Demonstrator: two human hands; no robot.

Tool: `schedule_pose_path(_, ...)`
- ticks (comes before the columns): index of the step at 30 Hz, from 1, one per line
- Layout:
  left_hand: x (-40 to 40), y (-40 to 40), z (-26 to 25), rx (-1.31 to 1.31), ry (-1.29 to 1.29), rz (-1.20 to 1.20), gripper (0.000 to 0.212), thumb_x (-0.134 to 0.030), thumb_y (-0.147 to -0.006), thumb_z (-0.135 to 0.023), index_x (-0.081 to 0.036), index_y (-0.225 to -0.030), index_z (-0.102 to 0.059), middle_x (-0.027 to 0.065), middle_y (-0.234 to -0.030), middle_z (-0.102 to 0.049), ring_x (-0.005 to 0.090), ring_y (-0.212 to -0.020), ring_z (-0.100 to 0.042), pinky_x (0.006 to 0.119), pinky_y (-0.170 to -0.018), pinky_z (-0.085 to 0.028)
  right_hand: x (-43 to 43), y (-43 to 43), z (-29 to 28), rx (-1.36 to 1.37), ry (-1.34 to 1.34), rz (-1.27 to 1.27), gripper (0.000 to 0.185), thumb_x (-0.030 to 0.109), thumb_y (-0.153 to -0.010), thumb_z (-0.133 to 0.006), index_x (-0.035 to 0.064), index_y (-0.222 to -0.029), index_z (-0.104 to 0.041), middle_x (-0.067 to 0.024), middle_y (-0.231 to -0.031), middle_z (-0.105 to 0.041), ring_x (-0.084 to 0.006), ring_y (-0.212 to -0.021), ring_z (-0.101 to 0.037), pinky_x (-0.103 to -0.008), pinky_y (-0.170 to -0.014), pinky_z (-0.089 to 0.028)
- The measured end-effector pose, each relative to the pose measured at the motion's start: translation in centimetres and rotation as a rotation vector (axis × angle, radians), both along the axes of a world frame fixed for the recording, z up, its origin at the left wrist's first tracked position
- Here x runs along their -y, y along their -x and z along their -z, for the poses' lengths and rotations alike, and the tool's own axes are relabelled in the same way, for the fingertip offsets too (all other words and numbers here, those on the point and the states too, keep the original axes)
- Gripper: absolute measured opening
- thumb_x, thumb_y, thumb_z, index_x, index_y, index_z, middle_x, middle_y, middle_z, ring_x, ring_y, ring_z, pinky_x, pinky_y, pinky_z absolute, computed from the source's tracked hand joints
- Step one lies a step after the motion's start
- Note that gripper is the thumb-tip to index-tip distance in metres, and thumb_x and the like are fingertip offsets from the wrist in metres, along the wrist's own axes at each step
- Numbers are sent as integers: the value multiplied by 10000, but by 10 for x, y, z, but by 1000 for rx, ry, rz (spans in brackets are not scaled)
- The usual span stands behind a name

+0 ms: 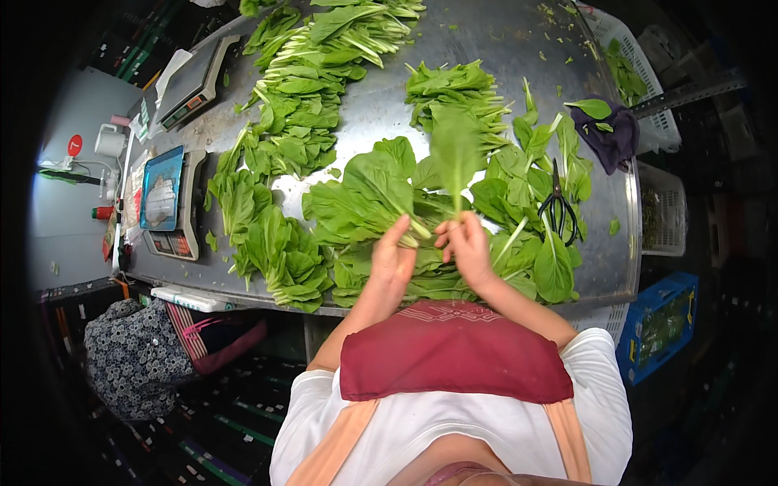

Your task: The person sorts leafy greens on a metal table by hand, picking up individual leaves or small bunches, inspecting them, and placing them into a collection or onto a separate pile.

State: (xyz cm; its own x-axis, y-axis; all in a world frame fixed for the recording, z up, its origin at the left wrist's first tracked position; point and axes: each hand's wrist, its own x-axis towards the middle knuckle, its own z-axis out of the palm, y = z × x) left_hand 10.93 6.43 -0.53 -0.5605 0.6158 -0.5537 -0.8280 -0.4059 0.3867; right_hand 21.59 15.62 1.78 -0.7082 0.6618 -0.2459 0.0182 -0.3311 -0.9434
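My left hand (394,258) is closed round the pale stems of a bunch of leafy greens (371,194), whose leaves point up and to the left. To its right, my right hand (467,246) pinches the stem of a single green leaf (454,152), which stands upright and is blurred. Loose greens (510,176) lie beneath and right of my hands, with black-handled scissors (558,206) on top of them. Beyond my hands lies a stack of greens (453,91). A long row of bunched greens (298,103) runs along the left of the metal table (364,109).
Two weighing scales (197,79) stand on the left, the nearer holding a blue tray (176,188). A dark purple cloth (614,133) lies at the right edge. White baskets (662,209) and a blue crate (662,328) are beyond it. A patterned fabric item (137,358) is at lower left.
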Motion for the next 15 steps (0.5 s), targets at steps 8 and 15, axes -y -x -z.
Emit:
schedule_pose_path(8, 13, 16, -8, 32, -329, 127, 424, -120, -722, -594, 34, -1097, -471, 143, -1103, -512, 258, -1066, -454, 409, -961, -332, -20, -13, -11, 11, 254, -306, 235, 215, -887, -433, 11, -985, -497, -68, -859, -548, -76, -604, -498, -155, -423, -384)
schedule_pose_path(15, 12, 3, -12, -86, -330, 233, 541, -155, -646, -628, 22, -1130, -464, 155, -1200, -451, 263, -1226, -291, 423, -1030, -216, 5, 5, -13, -5, -53, -284, 156, 143, -780, -608, 23, -811, -514, 8, -649, -511, -46, -540, -467, -175, -488, -390)
